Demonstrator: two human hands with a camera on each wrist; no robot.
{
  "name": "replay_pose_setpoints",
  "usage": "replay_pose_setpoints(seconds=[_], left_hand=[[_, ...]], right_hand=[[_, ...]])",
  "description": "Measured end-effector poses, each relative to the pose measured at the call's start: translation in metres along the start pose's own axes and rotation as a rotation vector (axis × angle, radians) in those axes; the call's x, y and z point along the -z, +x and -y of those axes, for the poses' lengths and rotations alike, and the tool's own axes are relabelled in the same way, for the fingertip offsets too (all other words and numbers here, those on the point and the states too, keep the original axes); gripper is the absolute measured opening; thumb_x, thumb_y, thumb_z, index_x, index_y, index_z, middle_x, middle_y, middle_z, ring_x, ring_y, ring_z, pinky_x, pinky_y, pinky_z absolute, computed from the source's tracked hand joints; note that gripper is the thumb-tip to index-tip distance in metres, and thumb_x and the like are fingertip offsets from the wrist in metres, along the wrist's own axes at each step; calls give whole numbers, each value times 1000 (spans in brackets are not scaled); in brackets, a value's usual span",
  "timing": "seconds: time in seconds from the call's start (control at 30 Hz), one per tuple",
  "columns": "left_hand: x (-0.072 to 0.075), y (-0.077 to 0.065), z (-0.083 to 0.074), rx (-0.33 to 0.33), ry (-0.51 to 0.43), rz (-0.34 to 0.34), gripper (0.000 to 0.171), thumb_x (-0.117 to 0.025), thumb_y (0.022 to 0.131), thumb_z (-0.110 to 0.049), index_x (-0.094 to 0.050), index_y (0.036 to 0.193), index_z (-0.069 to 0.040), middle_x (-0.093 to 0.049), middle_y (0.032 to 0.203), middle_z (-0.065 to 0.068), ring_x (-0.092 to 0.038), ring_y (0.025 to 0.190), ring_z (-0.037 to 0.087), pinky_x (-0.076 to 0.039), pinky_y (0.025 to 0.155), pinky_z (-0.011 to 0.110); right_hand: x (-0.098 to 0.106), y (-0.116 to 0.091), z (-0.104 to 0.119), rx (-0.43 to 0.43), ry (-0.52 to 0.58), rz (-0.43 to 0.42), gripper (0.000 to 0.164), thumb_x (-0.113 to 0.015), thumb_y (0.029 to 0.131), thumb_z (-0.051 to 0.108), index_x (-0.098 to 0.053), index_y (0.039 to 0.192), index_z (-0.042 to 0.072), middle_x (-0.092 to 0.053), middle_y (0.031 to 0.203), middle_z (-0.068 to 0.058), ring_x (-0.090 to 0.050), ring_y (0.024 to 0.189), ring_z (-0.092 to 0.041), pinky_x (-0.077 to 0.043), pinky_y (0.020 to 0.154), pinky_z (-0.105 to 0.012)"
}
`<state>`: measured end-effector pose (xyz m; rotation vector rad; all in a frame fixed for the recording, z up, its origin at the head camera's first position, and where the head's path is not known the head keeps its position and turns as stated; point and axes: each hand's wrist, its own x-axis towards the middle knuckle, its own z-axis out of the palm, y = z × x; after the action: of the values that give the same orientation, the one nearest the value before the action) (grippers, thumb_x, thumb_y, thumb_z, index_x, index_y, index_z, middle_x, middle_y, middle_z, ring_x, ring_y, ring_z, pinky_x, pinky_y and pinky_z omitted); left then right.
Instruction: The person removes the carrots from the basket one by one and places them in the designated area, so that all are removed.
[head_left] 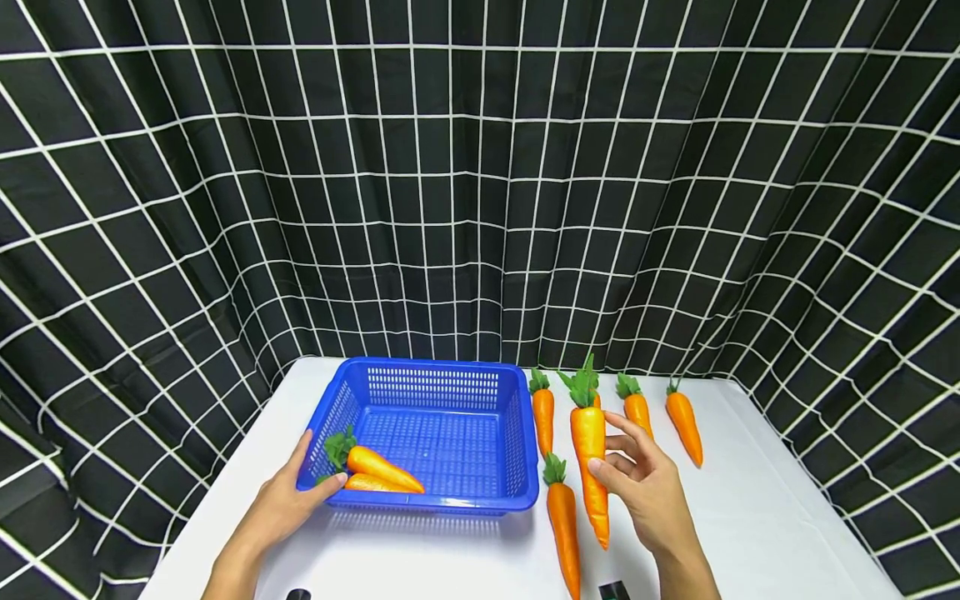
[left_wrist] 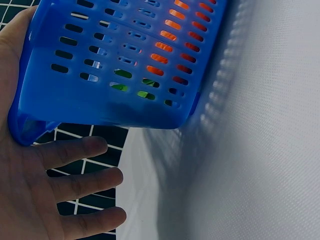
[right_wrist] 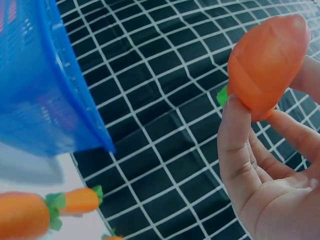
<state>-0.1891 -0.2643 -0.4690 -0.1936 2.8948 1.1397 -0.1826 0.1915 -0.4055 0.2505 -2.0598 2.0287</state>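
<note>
A blue plastic basket [head_left: 442,502] with slotted walls stands on the white table. My left hand [head_left: 281,508] holds its near left corner, thumb over the rim; in the left wrist view three fingers [left_wrist: 87,182] stretch straight outside the wall. Two orange carrots [head_left: 386,468] with green tops lie inside, near that corner. To the right of the basket, my right hand [head_left: 648,483] pinches another carrot [head_left: 588,450] between thumb and fingers, leafy top away from me and tip toward me. In the right wrist view this held carrot [right_wrist: 267,62] shows end-on.
Several more carrots lie right of the basket: one close by its wall [head_left: 543,417], one nearer me [head_left: 564,529], others farther back, including one at far right [head_left: 684,427]. A black curtain with a white grid [head_left: 480,208] surrounds the table [head_left: 765,500]. Small dark objects [head_left: 615,591] show at the bottom edge.
</note>
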Motion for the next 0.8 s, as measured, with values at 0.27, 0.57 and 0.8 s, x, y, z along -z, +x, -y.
replay_pose_setpoints(seconds=[0.27, 0.57, 0.8], left_hand=[[-1, -1, 2, -2, -4, -6, 103, -63, 85, -61, -7, 156, -12, -28, 145, 37, -35, 127, 55, -32, 97, 66], [-1, -1, 1, -15, 8, -12, 103, -62, 86, -60, -5, 156, -11, -28, 144, 37, -36, 126, 56, -33, 96, 66], [-2, 0, 2, -11, 7, -11, 103, -62, 85, -60, -6, 156, -11, -30, 144, 37, -37, 125, 56, -33, 96, 65]], right_hand=[[12, -5, -9, -11, 28, -6, 60, -71, 81, -10, -50, 136, 1, -57, 100, -21, -65, 75, -24, -57, 63, -32], [24, -12, -24, -62, -9, -47, 61, -73, 82, -7, -50, 137, 2, -55, 101, -20, -66, 74, -24, -57, 62, -33], [35, -17, -35, -125, -33, -79, 61, -74, 82, -5, -49, 137, 3, -56, 101, -19, -66, 73, -24, -57, 62, -34]])
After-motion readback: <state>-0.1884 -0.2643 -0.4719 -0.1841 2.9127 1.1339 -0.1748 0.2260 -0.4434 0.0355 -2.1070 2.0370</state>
